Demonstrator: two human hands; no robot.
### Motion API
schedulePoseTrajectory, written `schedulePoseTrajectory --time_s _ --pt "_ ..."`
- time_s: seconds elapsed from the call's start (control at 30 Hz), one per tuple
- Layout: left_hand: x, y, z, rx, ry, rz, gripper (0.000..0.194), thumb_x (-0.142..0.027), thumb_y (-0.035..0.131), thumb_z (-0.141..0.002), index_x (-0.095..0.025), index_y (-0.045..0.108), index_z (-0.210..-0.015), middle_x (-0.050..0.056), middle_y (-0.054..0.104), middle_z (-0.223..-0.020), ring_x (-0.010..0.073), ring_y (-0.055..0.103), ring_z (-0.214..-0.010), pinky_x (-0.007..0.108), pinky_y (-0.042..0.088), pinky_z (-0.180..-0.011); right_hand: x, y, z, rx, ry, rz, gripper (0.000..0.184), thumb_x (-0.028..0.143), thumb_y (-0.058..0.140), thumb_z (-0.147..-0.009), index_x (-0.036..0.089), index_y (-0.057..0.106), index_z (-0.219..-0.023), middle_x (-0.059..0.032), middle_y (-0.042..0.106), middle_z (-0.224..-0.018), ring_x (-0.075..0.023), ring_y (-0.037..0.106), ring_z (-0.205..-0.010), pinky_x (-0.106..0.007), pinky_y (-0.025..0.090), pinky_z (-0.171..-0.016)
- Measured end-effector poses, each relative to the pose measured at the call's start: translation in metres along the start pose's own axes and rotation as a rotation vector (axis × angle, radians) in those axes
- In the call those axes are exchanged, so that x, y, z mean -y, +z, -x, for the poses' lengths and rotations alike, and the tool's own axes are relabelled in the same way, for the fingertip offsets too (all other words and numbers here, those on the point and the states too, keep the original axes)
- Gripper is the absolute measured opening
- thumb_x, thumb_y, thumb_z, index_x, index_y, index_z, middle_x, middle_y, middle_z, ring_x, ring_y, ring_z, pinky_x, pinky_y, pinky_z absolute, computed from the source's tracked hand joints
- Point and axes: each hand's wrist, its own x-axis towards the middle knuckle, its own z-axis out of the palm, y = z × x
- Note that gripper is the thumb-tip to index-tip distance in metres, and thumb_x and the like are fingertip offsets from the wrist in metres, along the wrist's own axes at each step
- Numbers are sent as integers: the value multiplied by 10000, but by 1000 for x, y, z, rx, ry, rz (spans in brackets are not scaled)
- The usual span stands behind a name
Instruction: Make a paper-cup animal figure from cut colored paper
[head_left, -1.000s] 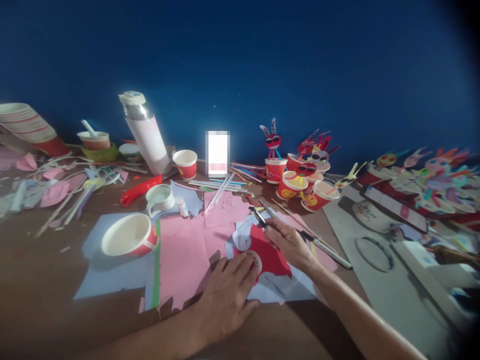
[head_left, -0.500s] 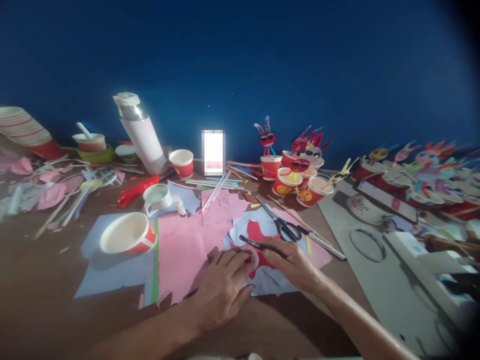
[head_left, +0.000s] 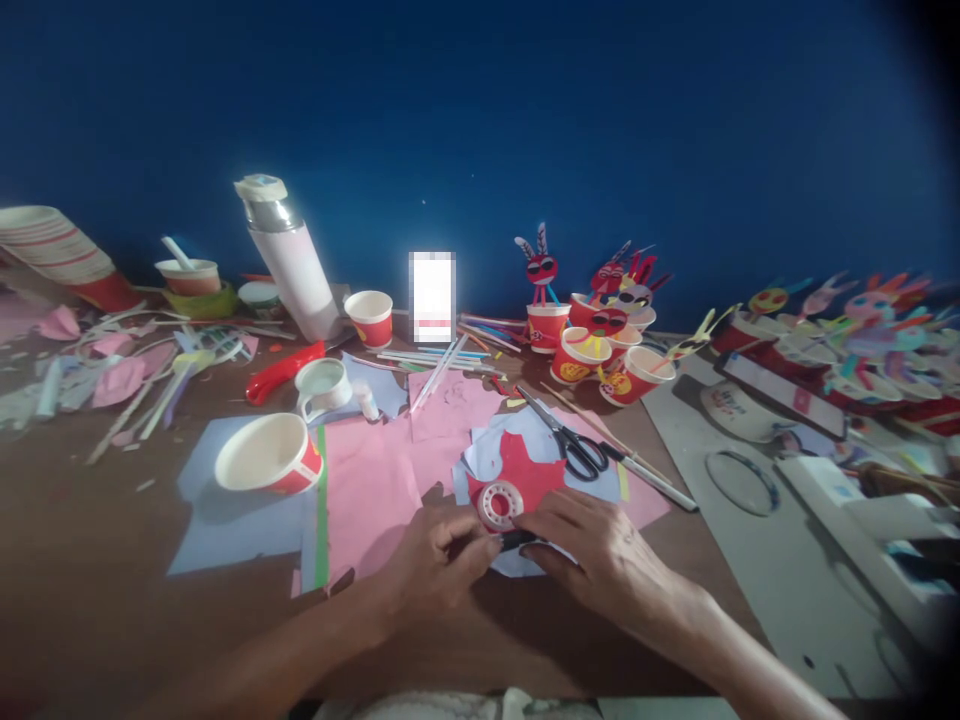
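In front of me a black pen lies crosswise between my two hands. The fingers of my left hand are closed on its left end. My right hand grips its right end, partly hiding it. Just beyond the pen, a white ring with small holes lies flat on red paper with a jagged edge. Under the red paper are pale blue sheets. Black-handled scissors lie beyond my right hand, blades pointing away to the left.
Pink paper spreads to the left, with a paper cup tipped toward me. Behind stand a mug, a thermos and another cup. Straws lie loose. Decorated cups stand at the back right.
My left hand has lifted off the white ring and moved to the pen. The right hand has brought the pen down toward me, baring the ring and more red paper.
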Motion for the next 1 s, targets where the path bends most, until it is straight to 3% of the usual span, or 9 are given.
schedulePoseTrajectory --time_s 0.13,0.33,0.6,0.77,1.0 --pt "2 -2 1 42 30 -51 281 -198 387 -848 -173 313 -578 -57 342 -557 74 309 -535 207 251 -519 0 2 -1 -27 -69 105 146 249 497 -888 194 614 -955 -27 594 -742 -171 530 -665 -274 375 -571" --pt "0 -6 1 148 -61 -68 287 -275 362 -895 -176 366 -626 -60 369 -591 78 337 -563 207 251 -523 -10 5 0 -49 -169 213 154 271 503 -897 187 599 -983 -9 585 -696 -158 521 -643 -266 341 -537" --pt "-28 -9 7 232 -94 -147 340 -306 369 -901 -169 324 -593 -62 353 -533 63 303 -496 215 206 -474 -16 -9 8 -76 -353 242 167 223 538 -880 141 581 -1018 0 565 -627 -136 496 -573 -263 331 -482" --pt "-40 -10 10 247 -122 -88 339 -321 368 -899 -176 311 -598 -67 324 -516 58 277 -467 210 209 -453 -20 -15 11 -84 -421 247 189 206 562 -861 120 583 -1028 3 569 -611 -131 512 -543 -263 360 -468" --pt "-53 -14 10 257 -118 -25 325 -320 347 -903 -181 448 -628 -49 392 -535 65 333 -470 174 287 -431 -19 -26 6 -76 -484 232 231 224 575 -844 155 586 -1064 -1 604 -595 -144 538 -514 -286 377 -437"
